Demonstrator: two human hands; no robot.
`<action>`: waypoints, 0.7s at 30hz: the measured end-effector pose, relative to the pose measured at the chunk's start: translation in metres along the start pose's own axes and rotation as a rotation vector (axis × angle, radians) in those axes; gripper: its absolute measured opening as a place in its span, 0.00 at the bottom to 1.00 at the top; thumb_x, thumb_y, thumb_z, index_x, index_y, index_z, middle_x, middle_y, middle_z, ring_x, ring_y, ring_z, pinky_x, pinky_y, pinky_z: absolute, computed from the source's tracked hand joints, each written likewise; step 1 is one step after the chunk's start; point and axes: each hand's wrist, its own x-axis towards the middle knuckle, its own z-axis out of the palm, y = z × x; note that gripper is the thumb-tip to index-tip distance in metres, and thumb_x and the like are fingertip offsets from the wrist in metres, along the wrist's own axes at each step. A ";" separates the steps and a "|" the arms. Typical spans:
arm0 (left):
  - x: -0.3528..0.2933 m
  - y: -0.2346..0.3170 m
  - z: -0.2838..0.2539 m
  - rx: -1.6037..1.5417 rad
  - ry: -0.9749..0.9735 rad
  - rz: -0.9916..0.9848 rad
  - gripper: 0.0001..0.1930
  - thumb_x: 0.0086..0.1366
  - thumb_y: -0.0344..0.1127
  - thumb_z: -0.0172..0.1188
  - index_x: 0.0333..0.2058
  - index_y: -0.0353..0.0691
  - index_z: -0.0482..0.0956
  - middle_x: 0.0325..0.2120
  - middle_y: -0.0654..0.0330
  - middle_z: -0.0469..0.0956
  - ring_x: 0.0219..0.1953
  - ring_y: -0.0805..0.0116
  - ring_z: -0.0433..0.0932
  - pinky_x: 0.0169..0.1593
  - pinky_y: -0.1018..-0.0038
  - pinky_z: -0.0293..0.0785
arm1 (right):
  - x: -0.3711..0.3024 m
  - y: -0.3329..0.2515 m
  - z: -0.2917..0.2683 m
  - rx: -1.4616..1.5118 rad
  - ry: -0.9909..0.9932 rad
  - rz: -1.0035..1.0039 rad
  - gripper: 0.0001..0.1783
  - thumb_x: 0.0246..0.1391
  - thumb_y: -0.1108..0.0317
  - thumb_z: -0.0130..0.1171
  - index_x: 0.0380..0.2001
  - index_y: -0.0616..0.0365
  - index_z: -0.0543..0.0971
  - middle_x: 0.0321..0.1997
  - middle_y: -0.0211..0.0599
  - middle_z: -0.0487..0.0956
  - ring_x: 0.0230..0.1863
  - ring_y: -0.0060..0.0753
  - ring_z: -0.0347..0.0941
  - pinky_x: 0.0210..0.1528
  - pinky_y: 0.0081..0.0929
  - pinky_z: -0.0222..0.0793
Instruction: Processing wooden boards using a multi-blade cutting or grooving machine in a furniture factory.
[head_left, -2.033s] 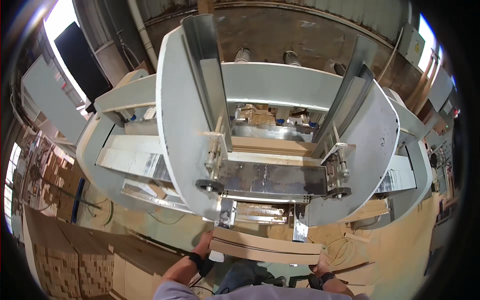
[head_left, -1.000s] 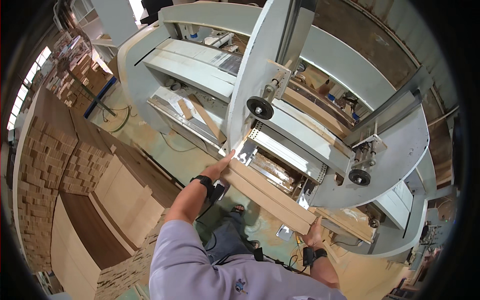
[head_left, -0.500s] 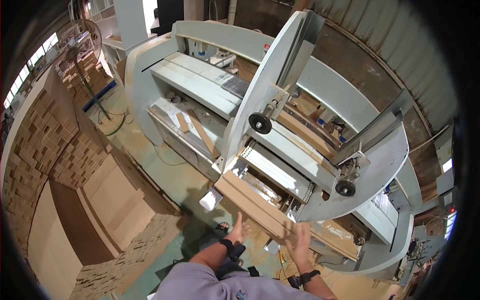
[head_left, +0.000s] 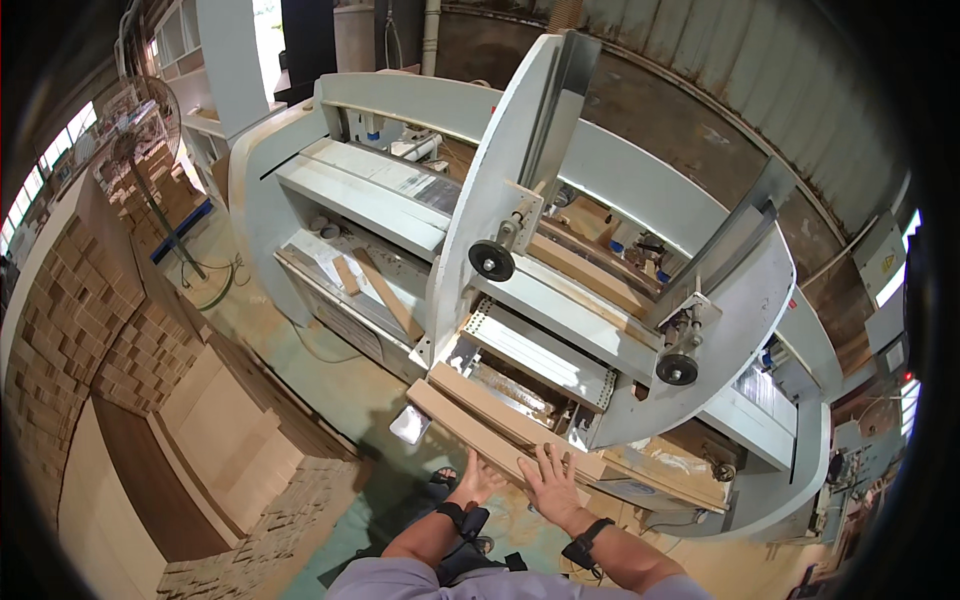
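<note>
Two long light-brown boards lie side by side across the front of a grey-white machine point(head_left: 370, 200). The near board point(head_left: 465, 425) has a narrow gap between it and the far board point(head_left: 505, 405). My right hand point(head_left: 552, 490) rests on the right part of the near board, its fingers spread over the top. Against that board's front edge, further left, is my left hand point(head_left: 478, 482). Its thumb points up and its fingers are stretched out; whether the fingertips reach under the board is hidden.
A large stack of brown boards point(head_left: 120, 330) stands to my left. Two upright panels with black handwheels point(head_left: 491, 261) rise from the machine. Loose wood strips point(head_left: 388, 293) lie on its left ledge. A pedestal fan point(head_left: 150, 190) stands at the far left.
My right hand has come left onto the near board, and my left hand has moved up to its edge. A gap has opened between the boards as the near one shifted toward me. The view has turned slightly.
</note>
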 end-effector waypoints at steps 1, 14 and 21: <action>-0.002 0.002 0.003 0.009 -0.001 -0.004 0.45 0.46 0.73 0.38 0.54 0.44 0.53 0.52 0.58 0.58 0.54 0.56 0.57 0.56 0.56 0.49 | 0.001 0.004 0.005 0.002 0.046 -0.032 0.36 0.40 0.58 0.56 0.55 0.43 0.55 0.57 0.46 0.55 0.60 0.54 0.43 0.53 0.64 0.36; -0.085 0.024 0.026 0.021 -0.142 0.007 0.41 0.53 0.69 0.33 0.56 0.43 0.46 0.56 0.55 0.50 0.57 0.53 0.51 0.56 0.55 0.50 | -0.015 -0.013 -0.072 0.275 -0.205 0.020 0.32 0.45 0.58 0.53 0.55 0.34 0.56 0.35 0.46 0.67 0.37 0.46 0.67 0.37 0.38 0.67; -0.129 0.051 0.127 0.218 -0.015 0.012 0.36 0.59 0.62 0.27 0.56 0.39 0.42 0.56 0.49 0.47 0.56 0.50 0.54 0.55 0.56 0.55 | -0.048 0.003 -0.157 0.275 0.202 -0.042 0.34 0.39 0.64 0.59 0.53 0.37 0.61 0.27 0.42 0.65 0.25 0.41 0.65 0.26 0.32 0.64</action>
